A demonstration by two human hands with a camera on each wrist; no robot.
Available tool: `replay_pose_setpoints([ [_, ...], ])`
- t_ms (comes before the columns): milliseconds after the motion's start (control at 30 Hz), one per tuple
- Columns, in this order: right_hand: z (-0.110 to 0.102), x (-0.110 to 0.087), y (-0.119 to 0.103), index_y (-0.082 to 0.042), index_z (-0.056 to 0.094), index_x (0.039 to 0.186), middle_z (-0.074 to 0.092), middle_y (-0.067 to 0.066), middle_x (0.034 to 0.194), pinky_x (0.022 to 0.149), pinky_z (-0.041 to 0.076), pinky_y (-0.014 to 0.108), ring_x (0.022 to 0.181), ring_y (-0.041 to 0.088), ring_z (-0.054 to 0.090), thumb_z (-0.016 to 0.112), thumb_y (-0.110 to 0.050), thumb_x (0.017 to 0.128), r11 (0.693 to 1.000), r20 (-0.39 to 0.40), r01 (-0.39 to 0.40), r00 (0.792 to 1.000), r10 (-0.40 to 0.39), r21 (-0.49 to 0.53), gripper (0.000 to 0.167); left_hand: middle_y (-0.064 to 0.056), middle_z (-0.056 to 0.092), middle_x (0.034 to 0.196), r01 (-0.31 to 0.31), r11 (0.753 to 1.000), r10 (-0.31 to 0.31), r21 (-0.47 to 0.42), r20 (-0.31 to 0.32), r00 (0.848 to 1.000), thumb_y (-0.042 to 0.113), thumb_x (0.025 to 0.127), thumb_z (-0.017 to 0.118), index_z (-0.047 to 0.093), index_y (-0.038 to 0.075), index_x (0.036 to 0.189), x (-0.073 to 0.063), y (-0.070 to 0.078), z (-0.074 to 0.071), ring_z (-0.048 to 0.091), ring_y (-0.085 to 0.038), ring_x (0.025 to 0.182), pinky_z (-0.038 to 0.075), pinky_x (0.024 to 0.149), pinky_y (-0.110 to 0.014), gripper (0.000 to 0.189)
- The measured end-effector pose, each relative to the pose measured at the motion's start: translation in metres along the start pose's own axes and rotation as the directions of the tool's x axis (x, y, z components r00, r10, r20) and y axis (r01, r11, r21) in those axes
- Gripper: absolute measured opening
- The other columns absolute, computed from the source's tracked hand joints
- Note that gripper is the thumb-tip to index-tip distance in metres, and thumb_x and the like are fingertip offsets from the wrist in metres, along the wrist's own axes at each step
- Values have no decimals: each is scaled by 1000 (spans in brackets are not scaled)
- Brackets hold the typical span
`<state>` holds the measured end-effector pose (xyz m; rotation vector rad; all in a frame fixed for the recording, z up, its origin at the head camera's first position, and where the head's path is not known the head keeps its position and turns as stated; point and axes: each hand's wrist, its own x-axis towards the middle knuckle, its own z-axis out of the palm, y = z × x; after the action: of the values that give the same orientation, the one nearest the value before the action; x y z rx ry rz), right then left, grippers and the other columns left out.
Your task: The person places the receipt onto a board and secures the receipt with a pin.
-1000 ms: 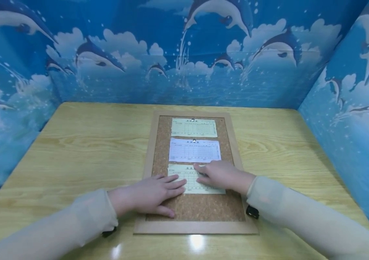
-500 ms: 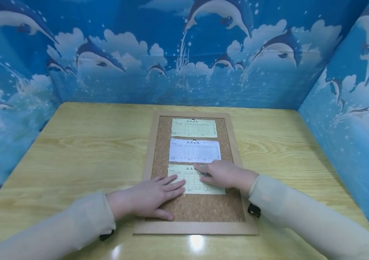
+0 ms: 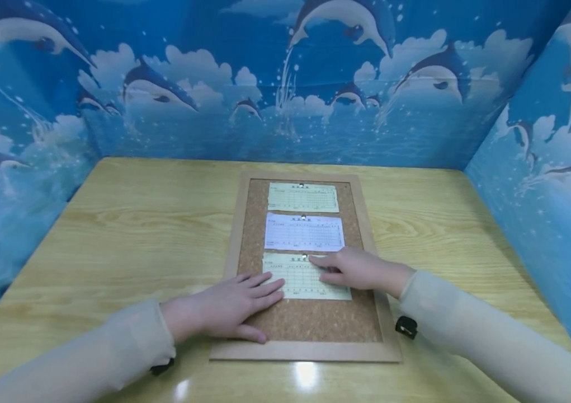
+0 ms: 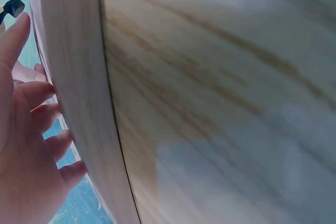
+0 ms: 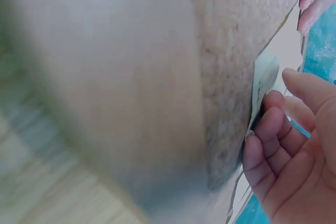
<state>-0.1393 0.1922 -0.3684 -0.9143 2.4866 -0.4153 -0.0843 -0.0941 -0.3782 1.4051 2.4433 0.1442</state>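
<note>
A wood-framed cork board [image 3: 315,324] lies on the table and bears three printed paper slips. The lowest, a pale green slip [image 3: 295,282], has a small shiny pushpin [image 3: 304,256] at its top edge. My left hand [image 3: 235,305] rests with spread fingers across the slip's left part and the cork, thumb toward the bottom frame. Close to the pin's right is the index fingertip of my right hand [image 3: 360,268], which lies over the slip's right side. In the right wrist view, the other fingers [image 5: 268,121] are bent against the paper and hold nothing visible.
Higher on the board are a white slip [image 3: 304,234] and another pale green slip [image 3: 302,198], each with a pin at its top. The board sits on a wood-grain table [image 3: 154,224]. A blue dolphin-print backdrop [image 3: 285,129] encloses the table at the back and sides.
The right hand has shifted slightly right, and its index fingertip has come off the pin, which now shows on the lowest slip. The left hand stays in nearly the same place.
</note>
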Motion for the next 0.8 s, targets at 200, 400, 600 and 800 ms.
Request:
replay_pose_setpoints([
  [200,-2,-7,9,-18,47,138,59,2,70,53,42,25,51,7,42,56,-33,94,992,11,-54,999,54,110,48,-3,12,155,27,999,-27,-25,-10,1000,64,87,43,24,12,148,-2,-5,0,13,-29,140,15,108,-52,82],
  [400,-1,-13,22,-11,50,135,55,10,129,69,45,26,76,5,55,56,-29,94,992,-77,-31,996,41,126,45,-6,14,154,60,998,-60,-6,-12,998,64,87,43,25,11,148,-4,-9,-3,14,-30,139,10,107,-57,83],
  [600,-3,-18,33,-7,52,132,56,13,127,75,49,32,84,15,61,57,-26,94,988,-146,-60,986,81,144,43,-5,14,154,73,997,-73,-1,-10,997,66,86,42,26,11,148,-6,-10,-3,14,-30,139,10,106,-58,83],
  [800,-8,-22,44,-3,55,129,65,12,108,77,50,39,93,24,61,58,-21,93,978,-282,-142,942,181,153,40,-5,14,154,109,994,-109,-3,-31,994,69,84,42,23,12,148,-6,-11,-3,13,-30,139,10,107,-58,89],
])
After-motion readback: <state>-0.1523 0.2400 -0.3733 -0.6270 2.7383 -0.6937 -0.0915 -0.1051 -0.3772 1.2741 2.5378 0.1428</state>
